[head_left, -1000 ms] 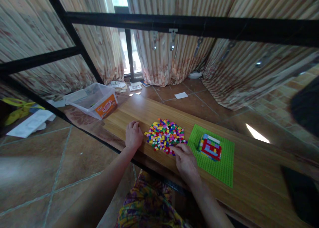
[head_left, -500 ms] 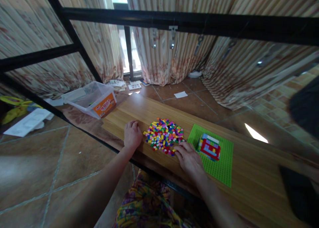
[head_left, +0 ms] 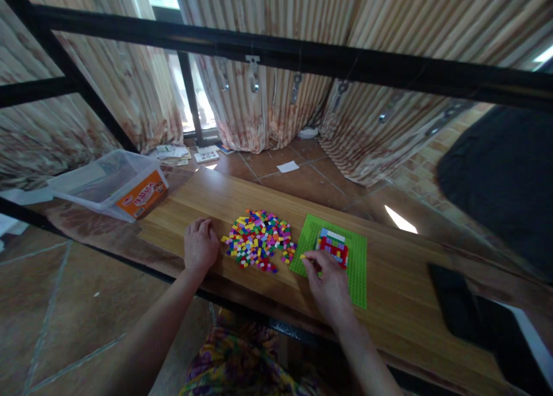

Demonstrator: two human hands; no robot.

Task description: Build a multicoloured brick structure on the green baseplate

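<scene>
My right hand is pinching a small yellow brick between thumb and fingertips, over the left part of the green baseplate. On that plate stands a low block of red, white, blue and purple bricks, its near part covered by my fingers. Left of the plate lies a loose pile of small coloured bricks. My left hand rests on the wooden table left of the pile, fingers curled in, with no brick showing in it.
A clear plastic bin with an orange label stands at the table's left end. Dark flat objects lie at the right. A black metal bar crosses in front of the curtains. A dark rounded shape fills the right side.
My right hand has moved from the pile's right edge to over the baseplate, now with the yellow brick showing in its pinch. The view has turned right; my left hand stays beside the pile.
</scene>
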